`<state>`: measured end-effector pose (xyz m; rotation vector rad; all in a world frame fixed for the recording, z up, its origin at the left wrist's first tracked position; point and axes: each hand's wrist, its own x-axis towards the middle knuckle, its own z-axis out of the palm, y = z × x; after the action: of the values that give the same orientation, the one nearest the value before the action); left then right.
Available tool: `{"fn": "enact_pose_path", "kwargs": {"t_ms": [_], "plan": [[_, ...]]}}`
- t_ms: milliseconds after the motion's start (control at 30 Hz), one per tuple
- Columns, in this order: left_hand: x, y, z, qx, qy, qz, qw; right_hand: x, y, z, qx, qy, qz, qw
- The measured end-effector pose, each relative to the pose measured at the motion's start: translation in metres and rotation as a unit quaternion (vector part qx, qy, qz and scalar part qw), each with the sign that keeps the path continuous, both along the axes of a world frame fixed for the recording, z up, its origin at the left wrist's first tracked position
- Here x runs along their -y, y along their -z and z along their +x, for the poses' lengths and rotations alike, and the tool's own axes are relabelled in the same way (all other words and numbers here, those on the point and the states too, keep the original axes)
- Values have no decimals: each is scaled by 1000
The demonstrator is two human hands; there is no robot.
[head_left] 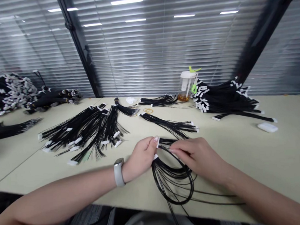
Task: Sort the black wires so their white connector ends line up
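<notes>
My left hand [140,159], with a grey-banded watch on its wrist, is closed around the end of a looped black wire harness [172,172]. The thumb presses on a white connector [157,141]; a second white piece [155,156] shows just below the fingers. To the right, my right hand [194,154] pinches black wires close to that connector, thumb and forefinger together. The loops hang below both hands, and loose strands trail over the table's front edge. Which strands the right fingertips hold is partly hidden.
Black wire bundles with white connectors [79,131] spread on the table at left, another bundle [168,123] lies ahead. Larger heaps stand at far left [10,93] and back right [223,95]. A lidded cup [186,86], yellow rubber bands [148,110] and a white object [268,127] sit around.
</notes>
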<state>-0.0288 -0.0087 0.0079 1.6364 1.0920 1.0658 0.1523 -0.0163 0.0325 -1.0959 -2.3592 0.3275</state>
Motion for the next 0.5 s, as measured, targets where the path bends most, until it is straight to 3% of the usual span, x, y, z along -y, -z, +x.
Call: {"fn": "enact_pose_path", "kwargs": {"t_ms": [133, 300, 400, 500], "plan": [[-1, 1, 0, -11, 15, 3, 1000, -2, 4, -2, 23, 47, 14, 999], [0, 0, 0, -33, 20, 3, 999, -1, 10, -6, 65, 31, 33, 997], [0, -2, 1, -30, 11, 0, 999, -1, 7, -6, 88, 42, 32, 995], [-1, -3, 0, -21, -21, -12, 999, 2, -4, -1, 71, 99, 63, 991]]}}
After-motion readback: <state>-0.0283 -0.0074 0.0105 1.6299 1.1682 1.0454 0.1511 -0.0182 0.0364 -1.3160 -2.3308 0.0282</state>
